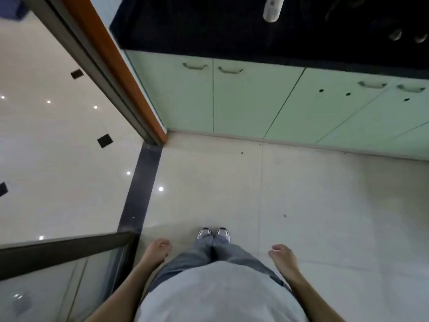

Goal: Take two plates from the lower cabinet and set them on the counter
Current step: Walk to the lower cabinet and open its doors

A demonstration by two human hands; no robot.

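I stand on the tiled floor, a step or so back from the pale green lower cabinet (243, 98). All its doors are closed, each with a metal handle (230, 70) near the top. Above it runs the black counter (209, 31). No plates are visible. My left hand (157, 251) hangs at my side with fingers loosely curled, holding nothing. My right hand (282, 253) hangs on the other side, also loosely curled and holding nothing. Both hands are far from the cabinet.
A wooden door frame (120, 73) with a glass panel rises on the left. A dark threshold strip (139, 189) crosses the floor there. A white cylindrical object (272, 8) and stove knobs (395, 34) sit on the counter at the back right.
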